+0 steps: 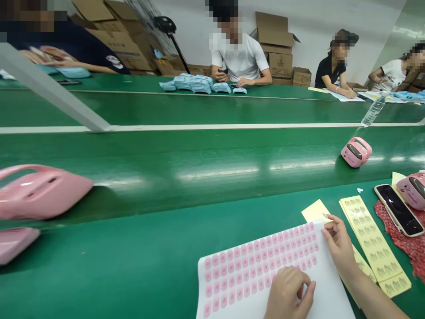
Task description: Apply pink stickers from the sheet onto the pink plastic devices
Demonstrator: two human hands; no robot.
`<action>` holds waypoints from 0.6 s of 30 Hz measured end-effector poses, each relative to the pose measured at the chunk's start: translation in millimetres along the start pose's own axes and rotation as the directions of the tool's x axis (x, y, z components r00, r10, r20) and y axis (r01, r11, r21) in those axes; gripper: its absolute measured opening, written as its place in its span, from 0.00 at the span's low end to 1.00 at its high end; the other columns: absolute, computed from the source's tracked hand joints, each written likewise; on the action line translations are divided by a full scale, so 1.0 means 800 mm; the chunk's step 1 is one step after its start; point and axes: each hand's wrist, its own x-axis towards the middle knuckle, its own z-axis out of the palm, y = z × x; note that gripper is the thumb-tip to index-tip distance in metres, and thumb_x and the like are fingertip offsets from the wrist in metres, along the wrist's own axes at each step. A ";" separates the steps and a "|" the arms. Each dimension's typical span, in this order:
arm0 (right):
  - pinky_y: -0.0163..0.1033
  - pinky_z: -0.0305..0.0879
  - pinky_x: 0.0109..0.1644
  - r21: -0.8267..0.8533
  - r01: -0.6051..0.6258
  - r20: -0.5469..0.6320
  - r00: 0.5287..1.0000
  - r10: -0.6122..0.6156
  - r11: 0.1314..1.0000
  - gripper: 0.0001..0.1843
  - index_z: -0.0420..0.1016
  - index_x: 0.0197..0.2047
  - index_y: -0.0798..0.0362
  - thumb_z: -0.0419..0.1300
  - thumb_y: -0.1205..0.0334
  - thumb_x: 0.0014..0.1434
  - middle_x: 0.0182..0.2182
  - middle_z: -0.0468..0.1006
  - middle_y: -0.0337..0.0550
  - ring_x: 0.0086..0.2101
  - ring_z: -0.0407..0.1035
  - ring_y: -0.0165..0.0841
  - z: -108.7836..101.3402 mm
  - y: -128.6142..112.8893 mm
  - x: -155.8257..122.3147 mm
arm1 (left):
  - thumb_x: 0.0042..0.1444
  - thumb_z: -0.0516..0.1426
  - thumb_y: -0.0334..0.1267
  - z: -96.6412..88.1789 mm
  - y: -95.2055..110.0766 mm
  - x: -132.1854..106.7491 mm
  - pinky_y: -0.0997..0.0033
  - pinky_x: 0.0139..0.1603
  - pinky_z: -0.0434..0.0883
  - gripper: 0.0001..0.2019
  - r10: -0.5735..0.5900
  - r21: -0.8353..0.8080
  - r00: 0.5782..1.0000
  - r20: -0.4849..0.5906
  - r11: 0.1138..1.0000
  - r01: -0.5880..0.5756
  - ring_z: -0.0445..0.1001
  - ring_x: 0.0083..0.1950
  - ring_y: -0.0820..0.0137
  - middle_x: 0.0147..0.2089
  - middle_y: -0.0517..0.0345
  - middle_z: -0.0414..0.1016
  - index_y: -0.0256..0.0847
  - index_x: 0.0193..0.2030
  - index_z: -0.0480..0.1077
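Note:
A white sticker sheet (325,288) with rows of small pink stickers lies on the green table in front of me. My left hand (288,293) rests on its lower middle, with fingers curled and thumb pressed toward them; what they pinch is hidden. My right hand (338,244) grips the sheet's far right corner between thumb and fingertips. Yellow backing sheets (372,239) with emptied sticker outlines lie just right of that hand.
A pink device (356,152) sits on the green conveyor belt (199,155). Large pink shells (40,190) are at the left edge. A phone (398,209), red cloth (410,246) and another pink device (413,189) lie at right. Several people work across the belt by blue stacks (199,84).

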 end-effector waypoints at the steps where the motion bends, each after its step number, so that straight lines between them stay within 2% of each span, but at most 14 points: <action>1: 0.38 0.65 0.33 0.004 0.004 0.003 1.000 -0.004 1.000 0.17 0.61 0.49 0.51 0.53 0.58 0.56 0.27 0.71 0.39 0.28 0.67 0.33 -0.001 -0.001 0.001 | 0.56 0.48 0.33 -0.001 0.001 0.001 0.74 0.22 0.61 0.10 -0.005 -0.007 1.000 -0.008 1.000 0.005 0.63 0.20 0.74 0.17 0.63 0.64 0.42 0.24 0.61; 6: 0.39 0.65 0.34 0.053 0.017 0.029 0.999 -0.018 0.998 0.18 0.60 0.49 0.51 0.54 0.56 0.56 0.28 0.73 0.40 0.28 0.68 0.33 -0.004 0.004 0.003 | 0.57 0.46 0.36 -0.004 0.005 0.008 0.75 0.21 0.60 0.12 -0.060 -0.037 0.998 0.008 0.998 0.060 0.60 0.19 0.75 0.17 0.63 0.63 0.42 0.23 0.62; 13: 0.42 0.67 0.36 0.188 -0.049 0.102 0.994 0.030 0.981 0.23 0.54 0.51 0.52 0.55 0.55 0.55 0.31 0.76 0.43 0.31 0.72 0.36 -0.011 0.029 0.014 | 0.55 0.48 0.40 -0.005 0.001 0.017 0.76 0.21 0.59 0.13 -0.192 -0.141 0.981 -0.008 0.972 0.189 0.57 0.19 0.76 0.18 0.63 0.62 0.41 0.21 0.61; 16: 0.42 0.68 0.36 0.208 -0.007 0.049 0.999 -0.004 0.978 0.22 0.56 0.50 0.52 0.56 0.57 0.53 0.31 0.76 0.43 0.31 0.72 0.36 -0.008 0.027 0.015 | 0.54 0.48 0.43 -0.005 0.002 0.026 0.76 0.21 0.60 0.14 -0.283 -0.218 0.959 -0.022 0.937 0.272 0.59 0.20 0.75 0.19 0.62 0.63 0.41 0.20 0.61; 18: 0.41 0.68 0.35 0.224 0.024 -0.019 1.000 -0.020 0.974 0.20 0.58 0.48 0.52 0.56 0.57 0.53 0.30 0.76 0.42 0.31 0.72 0.36 -0.005 0.023 0.015 | 0.55 0.48 0.45 -0.007 0.007 0.030 0.75 0.22 0.61 0.15 -0.294 -0.232 0.955 -0.021 0.931 0.282 0.60 0.21 0.75 0.19 0.61 0.64 0.41 0.21 0.62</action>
